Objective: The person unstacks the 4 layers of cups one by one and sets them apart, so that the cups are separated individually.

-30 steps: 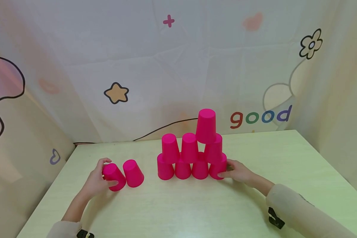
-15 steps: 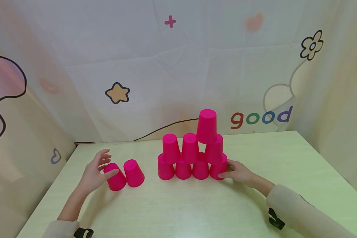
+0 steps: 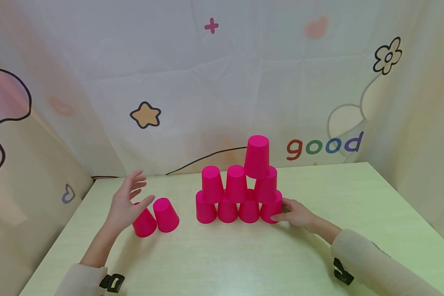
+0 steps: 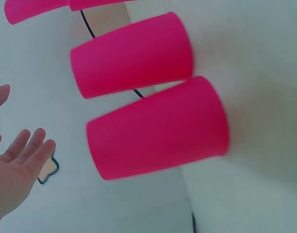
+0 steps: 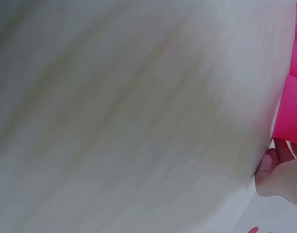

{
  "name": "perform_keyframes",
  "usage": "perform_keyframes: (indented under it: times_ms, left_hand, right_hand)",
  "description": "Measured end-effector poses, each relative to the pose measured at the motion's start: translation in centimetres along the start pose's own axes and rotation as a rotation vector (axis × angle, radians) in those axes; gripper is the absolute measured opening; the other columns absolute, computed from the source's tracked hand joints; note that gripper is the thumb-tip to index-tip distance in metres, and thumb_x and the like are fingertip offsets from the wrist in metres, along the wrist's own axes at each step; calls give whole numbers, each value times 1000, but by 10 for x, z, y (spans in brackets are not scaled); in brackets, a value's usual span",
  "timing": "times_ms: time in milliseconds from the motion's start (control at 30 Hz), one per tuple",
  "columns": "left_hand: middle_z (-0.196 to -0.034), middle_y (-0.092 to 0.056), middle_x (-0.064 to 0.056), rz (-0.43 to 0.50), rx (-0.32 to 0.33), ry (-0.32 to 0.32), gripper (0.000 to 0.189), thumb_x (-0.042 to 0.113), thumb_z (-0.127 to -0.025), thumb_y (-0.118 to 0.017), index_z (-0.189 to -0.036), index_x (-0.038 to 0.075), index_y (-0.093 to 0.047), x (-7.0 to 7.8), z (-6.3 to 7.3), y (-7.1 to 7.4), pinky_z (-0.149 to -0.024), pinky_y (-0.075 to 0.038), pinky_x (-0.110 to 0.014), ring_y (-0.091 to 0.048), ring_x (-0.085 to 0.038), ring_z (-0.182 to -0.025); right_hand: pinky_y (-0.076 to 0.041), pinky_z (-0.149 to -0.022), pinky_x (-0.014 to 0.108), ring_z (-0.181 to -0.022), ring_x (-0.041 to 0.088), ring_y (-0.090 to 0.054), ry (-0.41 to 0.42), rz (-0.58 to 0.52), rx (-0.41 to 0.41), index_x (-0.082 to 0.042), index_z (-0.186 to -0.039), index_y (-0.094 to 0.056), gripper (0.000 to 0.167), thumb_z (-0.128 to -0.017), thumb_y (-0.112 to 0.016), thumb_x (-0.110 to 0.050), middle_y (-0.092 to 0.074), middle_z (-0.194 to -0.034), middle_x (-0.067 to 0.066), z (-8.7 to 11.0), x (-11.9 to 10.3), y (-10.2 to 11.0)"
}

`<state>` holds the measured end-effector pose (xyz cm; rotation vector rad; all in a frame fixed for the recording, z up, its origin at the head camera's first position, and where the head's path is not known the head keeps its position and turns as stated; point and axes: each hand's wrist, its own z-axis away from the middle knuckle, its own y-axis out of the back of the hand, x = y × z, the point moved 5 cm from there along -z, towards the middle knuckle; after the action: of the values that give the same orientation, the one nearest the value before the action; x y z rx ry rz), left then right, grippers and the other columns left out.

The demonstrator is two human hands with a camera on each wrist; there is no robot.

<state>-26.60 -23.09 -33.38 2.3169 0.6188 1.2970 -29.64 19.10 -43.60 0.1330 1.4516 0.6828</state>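
Observation:
Two upside-down pink cups stand on the left of the table: an outer cup (image 3: 145,225) and an inner cup (image 3: 165,216), close together. Over the outer one hovers my left hand (image 3: 125,207), fingers spread and apart from it in the left wrist view, overlapping its top in the head view. Further right rises a stack: a bottom row (image 3: 206,209) of several cups, a middle row (image 3: 237,184) of three, and one top cup (image 3: 257,157) above the right end. My right hand (image 3: 297,213) grips the bottom row's rightmost cup (image 3: 269,209), thumb in front, other fingers partly hidden.
The pale table (image 3: 214,263) runs back to a printed curtain (image 3: 222,102), which also encloses both sides. A black clip-like piece (image 3: 343,271) sits at the right sleeve, another (image 3: 112,283) at the left.
My left hand has let go of the outer left cup, opened its fingers and lifted up and away from the cup's side. The right hand and the stack have stayed put.

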Motion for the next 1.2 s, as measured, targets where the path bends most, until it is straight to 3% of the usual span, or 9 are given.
perform_keyframes:
  times_ms: [333,567,867,1200]
  left_hand:
    - [-124,-47,-15,97,-41,-90,68,0,-79,-67,-136,8,-31,44,-27,-25,-92,-41,-49,-50,-33,-111]
    - [-124,-49,-12,205,-59,-142,67,0,-80,-66,-136,11,-32,71,-42,-47,-95,-40,-43,-49,-28,-112]
    - [-124,-49,-10,326,-45,-165,69,0,-78,-67,-136,10,-32,99,-50,-71,-94,-42,-39,-51,-22,-110]
    - [-124,-49,-12,478,-48,-255,69,-1,-78,-65,-136,7,-31,134,-57,-97,-94,-42,-41,-50,-26,-112]
  right_hand:
    - [-43,-88,47,-111,32,-45,0,-2,-9,-2,-131,-42,64,-78,-71,-20,-50,-121,15,2,1,4]
    - [-44,-88,45,-111,32,-46,7,-13,-28,0,-131,-41,63,-78,-71,-19,-50,-121,15,2,3,6]
    - [-44,-89,43,-112,31,-44,33,-55,-87,0,-129,-40,65,-76,-73,-14,-47,-122,14,0,2,5]
    - [-42,-92,43,-116,33,-41,22,-62,-108,-3,-130,-40,68,-73,-75,-12,-45,-126,13,-3,10,4]
